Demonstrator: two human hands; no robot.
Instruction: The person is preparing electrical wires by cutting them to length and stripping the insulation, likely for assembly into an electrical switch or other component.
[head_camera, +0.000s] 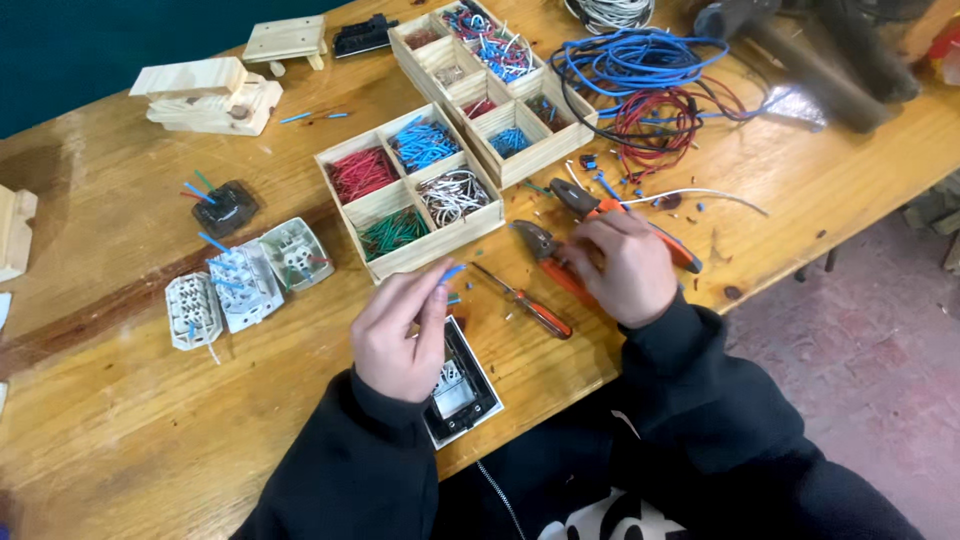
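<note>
Wire bit (452, 272), blue, pinched in L hand (400, 335) fingertips, long axis slanting up-right, just above socket (462, 392) at bench near edge. R hand (622, 265) closed on pliers (590, 240), orange grips. Screwdriver (522, 300) lies between hands, nearer R. Tray (410, 190) beyond.

We are looking down at our left hand (398, 335), which is pinching a short blue wire piece (451, 272) between its fingers (432, 300) just above a black-framed switch plate (460, 385). Our right hand (622, 265) is resting on orange-handled pliers (560, 262) lying on the wooden table (120, 430). An orange screwdriver (525, 302) is lying between the hands. A wooden tray (410, 190) of red, blue, white and green wire pieces is sitting just beyond.
</note>
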